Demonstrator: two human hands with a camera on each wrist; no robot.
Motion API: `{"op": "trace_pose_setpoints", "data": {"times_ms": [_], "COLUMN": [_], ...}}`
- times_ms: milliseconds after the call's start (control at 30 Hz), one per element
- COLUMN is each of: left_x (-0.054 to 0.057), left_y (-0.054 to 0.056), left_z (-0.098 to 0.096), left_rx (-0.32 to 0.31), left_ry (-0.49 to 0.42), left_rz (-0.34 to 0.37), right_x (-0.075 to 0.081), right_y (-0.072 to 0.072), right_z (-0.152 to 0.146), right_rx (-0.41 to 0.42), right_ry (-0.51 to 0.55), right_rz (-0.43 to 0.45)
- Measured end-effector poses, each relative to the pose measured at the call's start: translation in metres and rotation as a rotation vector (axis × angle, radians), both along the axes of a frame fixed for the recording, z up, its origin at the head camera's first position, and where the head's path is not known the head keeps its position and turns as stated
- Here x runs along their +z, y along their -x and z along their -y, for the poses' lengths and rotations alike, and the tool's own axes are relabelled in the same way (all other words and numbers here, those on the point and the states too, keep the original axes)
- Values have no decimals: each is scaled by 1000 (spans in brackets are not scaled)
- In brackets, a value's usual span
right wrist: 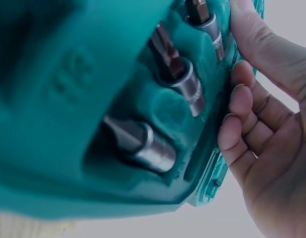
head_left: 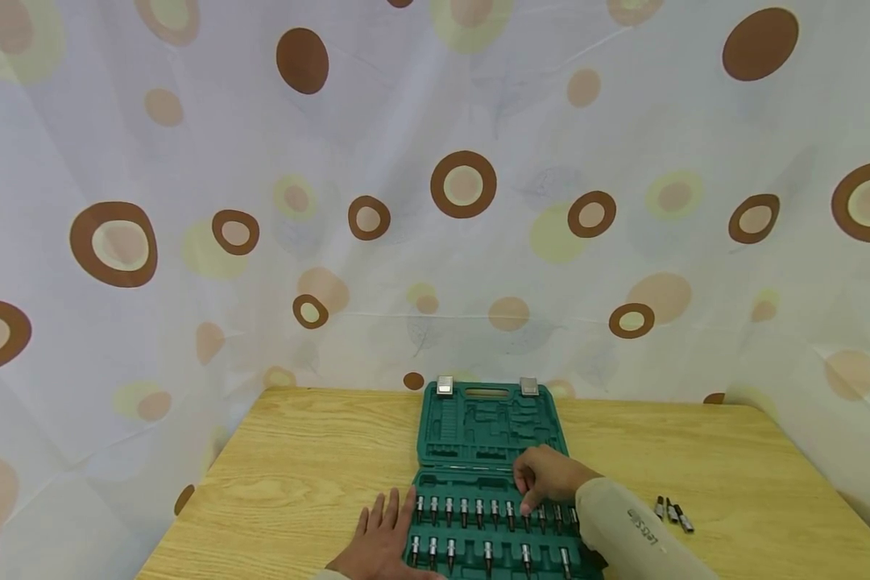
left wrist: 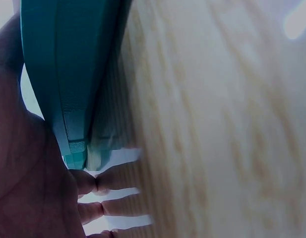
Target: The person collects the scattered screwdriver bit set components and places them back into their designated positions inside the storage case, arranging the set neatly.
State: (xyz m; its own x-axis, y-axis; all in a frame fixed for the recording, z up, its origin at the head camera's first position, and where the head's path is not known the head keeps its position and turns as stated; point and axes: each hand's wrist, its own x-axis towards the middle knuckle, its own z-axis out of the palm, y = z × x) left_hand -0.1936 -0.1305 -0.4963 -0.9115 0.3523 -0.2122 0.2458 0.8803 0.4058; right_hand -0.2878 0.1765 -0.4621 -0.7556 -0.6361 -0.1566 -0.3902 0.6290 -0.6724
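Note:
A green plastic case (head_left: 493, 482) lies unfolded on the table, its lower half holding two rows of silver bit sockets (head_left: 449, 509). My left hand (head_left: 384, 536) rests spread along the case's left side; the left wrist view shows its fingers reaching past the green side wall (left wrist: 68, 74). My right hand (head_left: 547, 477) is over the upper row, fingers bent, its thumb at a bit socket (head_left: 527, 520) right of the middle. Close by in the right wrist view, several bit sockets (right wrist: 157, 152) sit in moulded slots beside the curled fingers (right wrist: 240, 101). I cannot tell whether the right fingertips pinch anything.
Three loose bit sockets (head_left: 673, 511) lie on the wooden table (head_left: 304, 451), right of my right sleeve (head_left: 634, 528). The raised lid (head_left: 489, 423) has two metal latches (head_left: 445, 385) at its top edge. A dotted curtain (head_left: 377, 266) hangs behind and on both sides.

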Motion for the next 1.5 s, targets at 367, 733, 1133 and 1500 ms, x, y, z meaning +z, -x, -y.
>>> {"op": "trace_pose_setpoints", "data": {"times_ms": [367, 733, 1133, 1500], "left_x": [-2, -1, 0, 2], "left_y": [-1, -1, 1, 1], "left_z": [0, 0, 0, -1], "left_rx": [4, 3, -5, -9], "left_ry": [-1, -8, -13, -17], "left_rz": [-5, 3, 21, 24], "right_x": [0, 2, 2, 0], "right_y": [-2, -6, -10, -10], "right_z": [0, 0, -2, -3], "right_rx": [-7, -9, -26, -26], "right_ry": [9, 11, 18, 20], "right_rz": [10, 9, -17, -56]}}
